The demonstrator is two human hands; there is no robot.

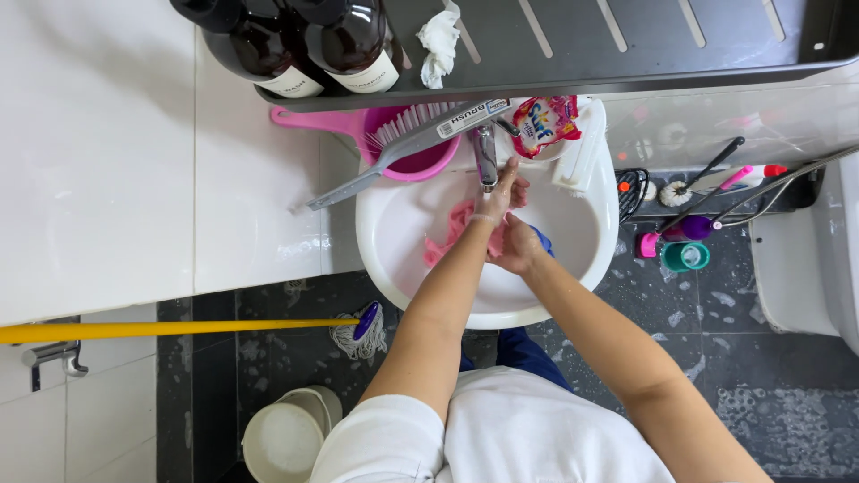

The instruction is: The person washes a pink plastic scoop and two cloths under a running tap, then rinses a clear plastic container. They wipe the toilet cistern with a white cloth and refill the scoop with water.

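Note:
Both my hands are together over a white wash basin [394, 259], under the metal tap [485, 156]. My left hand [499, 199] and my right hand [519, 243] grip a pink cloth [450, 234] that trails down into the bowl to the left. A bit of blue fabric [542, 240] shows beside my right hand.
A grey scrubbing brush [407, 148] lies across a pink scoop [407, 143] at the basin's back rim, beside a pink detergent sachet [544, 123]. Dark bottles [300, 45] stand on a shelf. A yellow-handled mop [179, 329], white bucket [286, 434], toilet brushes [693, 183] and toilet [805, 259] surround the wet floor.

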